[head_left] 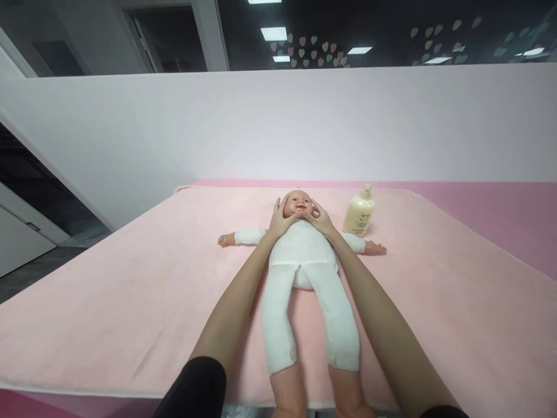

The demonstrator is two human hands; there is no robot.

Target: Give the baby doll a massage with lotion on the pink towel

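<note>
A baby doll (303, 247) with a white cloth body lies on its back, its head away from me and its arms spread out to the sides. My left hand (281, 220) cups the left side of the doll's head, thumb at the chin. On the other side my right hand (319, 219) does the same, so the head sits between both palms. The thumbs come close together below the doll's mouth. Where the fingers reach behind the head, they are partly hidden. Just right of the doll's arm stands a cream pump bottle (359, 213).
A pink blanket (130, 302) covers the padded table, whose pink surface (500, 215) shows at the right. A white wall (278, 128) rises behind it, with dark glass (383, 35) above. At the left, a drop leads down to the floor (87, 229).
</note>
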